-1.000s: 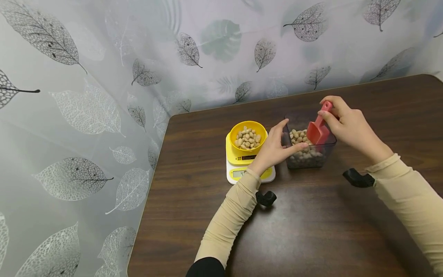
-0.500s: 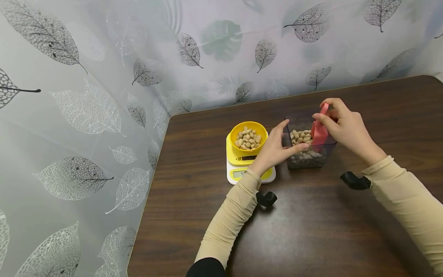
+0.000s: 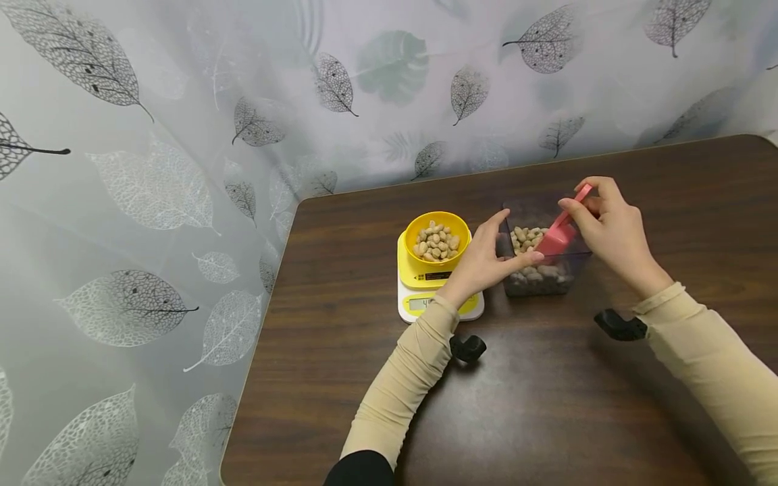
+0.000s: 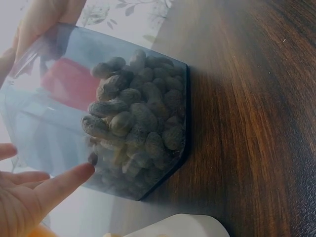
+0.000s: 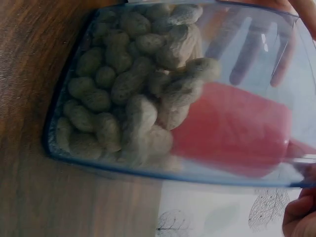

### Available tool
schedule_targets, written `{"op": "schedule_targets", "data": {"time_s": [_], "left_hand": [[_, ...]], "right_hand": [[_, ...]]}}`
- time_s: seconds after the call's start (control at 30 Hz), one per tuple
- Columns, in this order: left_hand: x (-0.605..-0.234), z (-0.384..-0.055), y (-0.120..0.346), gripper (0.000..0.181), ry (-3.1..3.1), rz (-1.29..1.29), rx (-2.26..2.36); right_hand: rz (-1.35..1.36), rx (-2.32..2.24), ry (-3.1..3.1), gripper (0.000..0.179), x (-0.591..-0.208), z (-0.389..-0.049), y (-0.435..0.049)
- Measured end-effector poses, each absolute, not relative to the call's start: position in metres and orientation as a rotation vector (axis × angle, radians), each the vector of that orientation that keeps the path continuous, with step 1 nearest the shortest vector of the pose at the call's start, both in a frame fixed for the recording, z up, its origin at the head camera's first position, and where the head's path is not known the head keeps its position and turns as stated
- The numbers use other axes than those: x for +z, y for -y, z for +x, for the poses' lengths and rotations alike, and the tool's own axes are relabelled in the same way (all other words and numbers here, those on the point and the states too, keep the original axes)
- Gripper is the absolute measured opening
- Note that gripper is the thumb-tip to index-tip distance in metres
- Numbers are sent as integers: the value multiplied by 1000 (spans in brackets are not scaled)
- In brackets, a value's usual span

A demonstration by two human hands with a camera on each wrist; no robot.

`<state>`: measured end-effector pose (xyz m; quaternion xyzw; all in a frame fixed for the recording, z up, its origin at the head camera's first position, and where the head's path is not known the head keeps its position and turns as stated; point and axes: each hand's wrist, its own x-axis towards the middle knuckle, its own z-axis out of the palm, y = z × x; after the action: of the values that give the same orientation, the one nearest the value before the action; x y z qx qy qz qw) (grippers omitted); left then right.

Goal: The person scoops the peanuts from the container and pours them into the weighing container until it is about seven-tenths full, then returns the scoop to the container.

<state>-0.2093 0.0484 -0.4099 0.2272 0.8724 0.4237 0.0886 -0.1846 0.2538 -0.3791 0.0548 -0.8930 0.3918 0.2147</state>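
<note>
My right hand (image 3: 614, 226) pinches the handle of a pink-red scoop (image 3: 556, 239) between thumb and fingers. The scoop's head sits tilted inside a clear grey plastic container (image 3: 537, 287), against the peanuts (image 3: 524, 237). Through the wall, the right wrist view shows the scoop's head (image 5: 227, 131) touching the pile of unshelled peanuts (image 5: 133, 89). My left hand (image 3: 477, 264) spreads around the container's near left corner, with the thumb on the front side and straight fingers along the left wall. How much the scoop carries is hidden.
Left of the container stands a yellow and white kitchen scale (image 3: 408, 273), its display partly covered by my left arm. A yellow bowl (image 3: 444, 217) holding peanuts (image 3: 436, 243) sits on it. The brown table (image 3: 328, 324) meets a leaf-patterned curtain (image 3: 401, 135) behind.
My right hand has turned the scoop from a steep stance to a flatter slant within the container, shifting slightly nearer. My left hand stays at the container's corner.
</note>
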Motion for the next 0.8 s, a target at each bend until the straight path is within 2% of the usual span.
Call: {"op": "schedule_targets", "data": {"time_s": [0.3, 0.8], "left_hand": [[-409, -210, -47, 87, -2621, 663, 1253], [-408, -207, -48, 88, -2601, 678, 1267]], "right_hand": [[278, 1114, 2428, 35, -388, -180, -258], [-5, 1307, 2426, 38, -395, -179, -265]]}}
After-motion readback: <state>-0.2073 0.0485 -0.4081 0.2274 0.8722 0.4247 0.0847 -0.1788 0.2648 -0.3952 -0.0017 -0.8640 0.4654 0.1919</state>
